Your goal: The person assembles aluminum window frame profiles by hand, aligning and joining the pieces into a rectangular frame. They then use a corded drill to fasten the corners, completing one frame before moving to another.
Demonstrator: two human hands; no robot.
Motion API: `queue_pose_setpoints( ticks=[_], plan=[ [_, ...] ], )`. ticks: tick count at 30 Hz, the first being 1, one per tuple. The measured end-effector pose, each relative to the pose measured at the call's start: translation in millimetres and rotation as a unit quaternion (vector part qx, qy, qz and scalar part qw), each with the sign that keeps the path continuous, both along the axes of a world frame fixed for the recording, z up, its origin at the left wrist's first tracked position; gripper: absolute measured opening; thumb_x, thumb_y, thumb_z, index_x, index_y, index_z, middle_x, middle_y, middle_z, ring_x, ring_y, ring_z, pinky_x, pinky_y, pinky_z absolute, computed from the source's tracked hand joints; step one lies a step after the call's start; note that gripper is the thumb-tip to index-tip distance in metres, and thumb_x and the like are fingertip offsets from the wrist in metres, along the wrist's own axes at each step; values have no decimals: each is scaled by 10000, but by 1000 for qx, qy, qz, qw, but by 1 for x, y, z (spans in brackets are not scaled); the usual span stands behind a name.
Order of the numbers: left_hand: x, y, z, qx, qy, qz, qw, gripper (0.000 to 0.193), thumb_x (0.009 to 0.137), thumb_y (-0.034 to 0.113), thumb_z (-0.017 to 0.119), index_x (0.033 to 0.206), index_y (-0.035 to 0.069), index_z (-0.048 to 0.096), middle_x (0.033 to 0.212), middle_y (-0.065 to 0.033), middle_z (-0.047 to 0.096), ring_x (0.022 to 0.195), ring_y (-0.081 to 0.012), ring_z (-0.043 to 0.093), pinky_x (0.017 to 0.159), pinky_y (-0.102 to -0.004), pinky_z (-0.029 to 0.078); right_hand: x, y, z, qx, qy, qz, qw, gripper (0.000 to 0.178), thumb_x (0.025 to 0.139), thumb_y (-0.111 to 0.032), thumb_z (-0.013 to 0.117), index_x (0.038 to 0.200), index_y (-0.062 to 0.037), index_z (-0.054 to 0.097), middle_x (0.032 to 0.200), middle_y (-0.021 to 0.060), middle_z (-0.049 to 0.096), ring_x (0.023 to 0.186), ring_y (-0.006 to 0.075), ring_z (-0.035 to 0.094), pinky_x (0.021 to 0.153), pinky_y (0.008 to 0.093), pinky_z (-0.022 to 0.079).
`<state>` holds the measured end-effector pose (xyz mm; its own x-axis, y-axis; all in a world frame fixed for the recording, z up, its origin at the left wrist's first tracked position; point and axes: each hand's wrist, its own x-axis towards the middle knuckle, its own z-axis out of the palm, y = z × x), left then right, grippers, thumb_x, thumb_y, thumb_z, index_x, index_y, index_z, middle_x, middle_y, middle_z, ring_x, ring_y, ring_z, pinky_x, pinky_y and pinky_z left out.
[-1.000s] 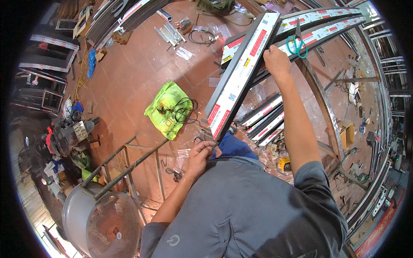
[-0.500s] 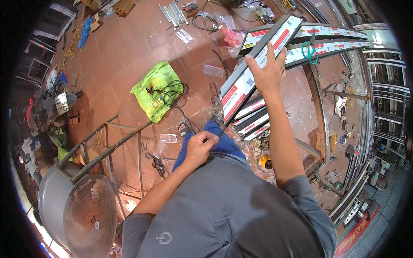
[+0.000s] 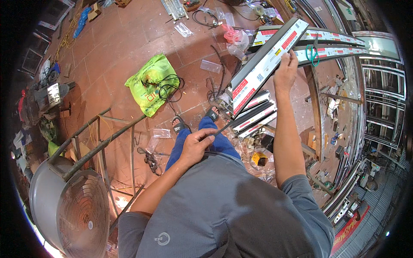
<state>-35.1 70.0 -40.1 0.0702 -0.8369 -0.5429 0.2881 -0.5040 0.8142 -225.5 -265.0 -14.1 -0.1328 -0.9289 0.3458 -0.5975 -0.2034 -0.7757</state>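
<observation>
Fingers of the left hand (image 3: 197,148) are curled inward in the head view, thumb pressed to the index finger, pinching a thin dark strip (image 3: 224,127) that runs from the fingertips toward the near end of a long, labelled profile (image 3: 267,64). This profile slants up and to the right in front of the person, its upper part crossing in front of other labelled profiles (image 3: 335,52). By its right edge, around mid-length, is the right hand (image 3: 285,75), fingers half bent and loosely parted; whether they grip anything, I cannot tell. Half a second ago that hand was spread across the labelled face with its thumb at the left edge; now it has drawn off to the right side, uncovering more of the label. The left hand now sits farther from the profile's end than it did one second ago, with more of the strip showing between them. Scissors (image 3: 314,50) with teal handles lie on the profiles behind, as earlier. Shorter striped pieces (image 3: 257,120) are near the profile's lower end. Both sandalled feet now show, and a yellow-green bag (image 3: 146,84) lies on the tiled floor (image 3: 116,56) to the left.
</observation>
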Motion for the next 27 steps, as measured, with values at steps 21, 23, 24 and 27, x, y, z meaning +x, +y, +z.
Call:
queue_pose_setpoints(
  ticks=[21,23,24,27],
  plan=[
    [-7,1,-7,-30,8,-12,999,187,1007,175,726,1128,37,758,791,24,648,656,-58,561,589,-246,446,-42,-37,16,167,270,-19,948,393,897,-338,649,1062,4,755,1065,297,742,1032,454,711,937,504,534],
    [-8,-3,-5,-25,13,-21,999,199,1013,170,716,1146,26,750,812,15,661,675,-64,575,605,-246,458,-45,-47,17,197,290,-3,937,406,902,-351,624,1021,15,751,1075,311,726,1050,479,694,950,527,525],
    [-8,-3,-7,-19,14,-29,999,206,1016,168,710,1157,20,744,823,8,666,685,-68,582,614,-247,464,-46,-50,17,205,297,8,933,414,904,-354,612,1000,25,747,1076,316,720,1047,485,690,953,534,522],
    [-13,-6,-16,-23,43,-16,999,239,1025,161,695,1204,5,726,847,0,670,709,-77,587,628,-249,469,-55,-69,14,213,312,66,924,436,923,-357,569,975,46,727,1075,329,706,1038,504,679,955,548,515]
  ],
)
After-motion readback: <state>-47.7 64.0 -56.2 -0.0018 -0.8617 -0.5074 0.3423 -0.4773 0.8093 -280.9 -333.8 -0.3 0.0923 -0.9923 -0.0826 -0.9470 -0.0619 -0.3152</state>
